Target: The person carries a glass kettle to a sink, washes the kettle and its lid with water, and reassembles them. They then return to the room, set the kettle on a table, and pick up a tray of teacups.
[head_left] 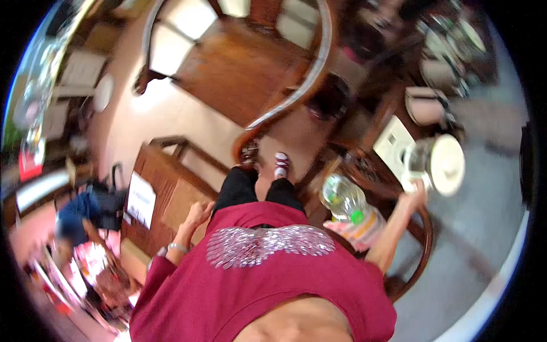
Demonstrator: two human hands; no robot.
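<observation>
On the right, my right hand (416, 196) is closed on the handle of a clear glass pitcher (420, 157) with a round cream lid (447, 165). The pitcher is beside a white panel (396, 145). My left hand (199, 214) is near the edge of a brown wooden box or cabinet (176, 199), its fingers loosely bent and apart, with nothing visible in them. A clear plastic bottle with a green cap (356, 216) lies by my right forearm, on a striped cloth (364, 231).
A curved wooden chair (245, 62) stands ahead of my feet. Another chair's curved arm (426, 245) passes by my right elbow. White cups or canisters (424, 105) line the grey table (478, 228) at right. A person (85, 211) is at far left.
</observation>
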